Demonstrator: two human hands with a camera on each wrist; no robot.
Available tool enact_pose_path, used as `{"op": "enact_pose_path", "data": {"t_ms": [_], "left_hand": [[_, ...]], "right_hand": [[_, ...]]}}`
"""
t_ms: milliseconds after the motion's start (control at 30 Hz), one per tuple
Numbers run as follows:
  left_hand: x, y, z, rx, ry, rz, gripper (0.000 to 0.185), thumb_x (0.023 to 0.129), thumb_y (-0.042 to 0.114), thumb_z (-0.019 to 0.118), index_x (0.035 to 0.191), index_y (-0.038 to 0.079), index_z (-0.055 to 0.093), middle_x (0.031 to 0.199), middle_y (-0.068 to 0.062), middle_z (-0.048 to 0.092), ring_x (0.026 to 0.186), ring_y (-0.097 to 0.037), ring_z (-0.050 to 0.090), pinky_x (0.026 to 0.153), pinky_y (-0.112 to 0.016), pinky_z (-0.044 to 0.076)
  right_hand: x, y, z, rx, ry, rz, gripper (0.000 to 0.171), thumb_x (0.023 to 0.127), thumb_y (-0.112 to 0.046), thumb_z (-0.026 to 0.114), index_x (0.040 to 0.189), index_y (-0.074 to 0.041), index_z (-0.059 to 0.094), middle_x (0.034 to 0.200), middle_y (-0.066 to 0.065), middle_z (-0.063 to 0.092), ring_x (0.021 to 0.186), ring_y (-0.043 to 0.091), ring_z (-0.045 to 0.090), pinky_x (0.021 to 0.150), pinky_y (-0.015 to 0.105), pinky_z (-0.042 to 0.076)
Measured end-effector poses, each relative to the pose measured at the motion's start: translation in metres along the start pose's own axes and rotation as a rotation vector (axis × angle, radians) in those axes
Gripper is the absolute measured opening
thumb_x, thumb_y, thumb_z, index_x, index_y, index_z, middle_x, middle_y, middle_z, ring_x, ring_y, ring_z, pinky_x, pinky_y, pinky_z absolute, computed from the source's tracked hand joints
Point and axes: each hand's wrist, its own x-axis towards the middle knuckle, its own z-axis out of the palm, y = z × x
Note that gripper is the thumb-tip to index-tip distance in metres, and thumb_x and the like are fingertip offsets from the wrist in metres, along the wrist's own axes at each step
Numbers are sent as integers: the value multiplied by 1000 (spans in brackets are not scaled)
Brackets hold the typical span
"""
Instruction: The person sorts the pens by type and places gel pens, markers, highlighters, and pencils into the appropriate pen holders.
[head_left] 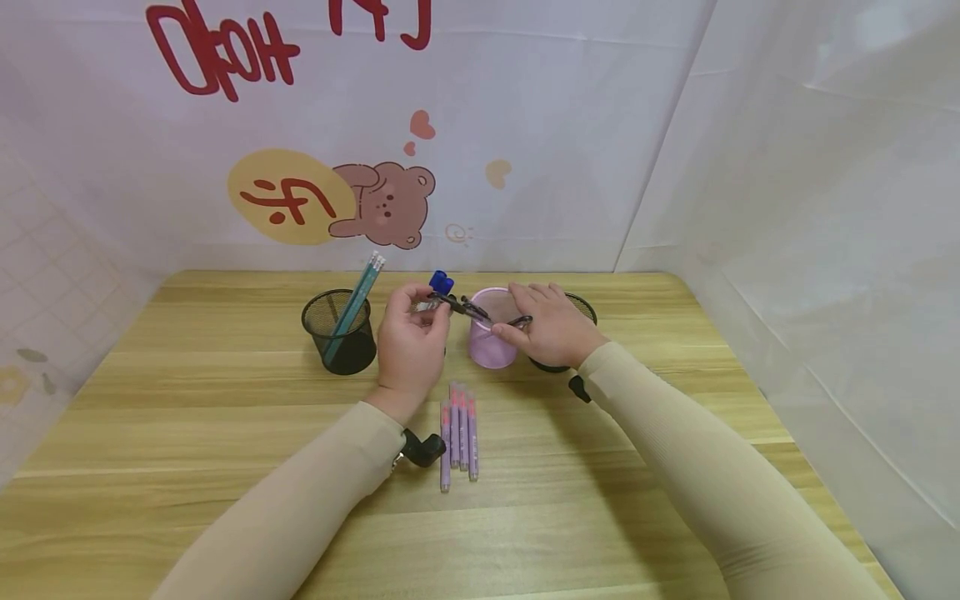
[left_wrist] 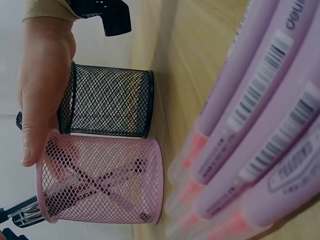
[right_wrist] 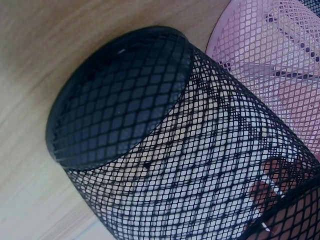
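Nearest, four slim purple plastic pens lie at seven o'clock from the round pink mesh cup; the left hand, at nine o'clock from it, pinches slim black pens between thumb and fingers, exact count unclear. The right hand, thumb and fingers parted, grips the cup's rim at three o'clock, largely concealing a round black mesh cup there. Farther, at ten o'clock, blue plastic caps show, the parts below obscured by the left hand.

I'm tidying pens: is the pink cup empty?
Not empty: the left wrist view shows pens crossed inside the pink cup, through its mesh.
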Motion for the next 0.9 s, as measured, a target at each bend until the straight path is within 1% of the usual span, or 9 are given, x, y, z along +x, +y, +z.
{"op": "enact_pose_path", "data": {"t_ms": [167,300,500,767,900], "left_hand": [[-1,1,2,8,-7,-16,21,97,4,70,117,-1,64,117,-17,69,91,-29,79,71,-11,56],[-3,2,3,1,-21,-28,18,97,5,69,113,-1,66,117,-16,68,91,-29,79,71,-11,56],[-5,3,2,26,-31,-29,18,97,5,70,114,0,67,117,-15,68,92,-27,79,72,-13,57],[-9,2,0,-5,-64,-31,21,95,4,71,115,-2,66,117,-15,67,91,-28,77,74,-13,58],[-11,4,-3,-15,-93,-40,21,96,4,70,116,-2,65,118,-15,67,92,-28,77,75,-14,59]], "right_hand": [[0,0,0,-2,6,-1,85,104,-65,47,163,-6,32,164,16,45,154,38,38,133,54,20],[0,0,0,-2,10,0,84,104,-64,47,163,-5,32,164,17,44,155,39,37,133,56,18],[1,0,1,-4,-4,9,85,105,-65,45,164,-6,30,166,16,42,156,39,36,133,55,16],[1,0,1,-1,-12,14,87,105,-66,45,165,-6,29,167,16,41,156,39,35,134,54,16],[1,1,1,13,-15,16,88,104,-66,45,165,-5,29,167,17,40,157,39,34,134,55,15]]}}
